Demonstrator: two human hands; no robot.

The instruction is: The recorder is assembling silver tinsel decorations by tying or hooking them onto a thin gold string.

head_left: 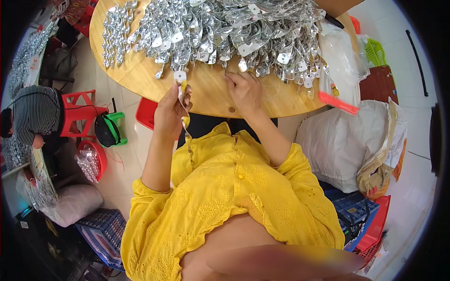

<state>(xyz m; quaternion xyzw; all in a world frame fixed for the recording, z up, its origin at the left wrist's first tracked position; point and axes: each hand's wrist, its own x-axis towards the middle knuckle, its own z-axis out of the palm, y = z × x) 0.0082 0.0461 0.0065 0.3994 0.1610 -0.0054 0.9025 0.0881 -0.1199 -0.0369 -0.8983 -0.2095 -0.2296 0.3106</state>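
Round wooden table under heaped silver foil packets; my left hand pinches one tagged packet with a dangling chain, my right hand rests curled on the wood, apparently empty. I judge the chain could snag my blouse.

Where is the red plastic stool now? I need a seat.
In the head view, the red plastic stool stands on the person's left, beside the round wooden table, next to a co-worker in a striped shirt.

Bright daylight, fisheye edges, bottom blur
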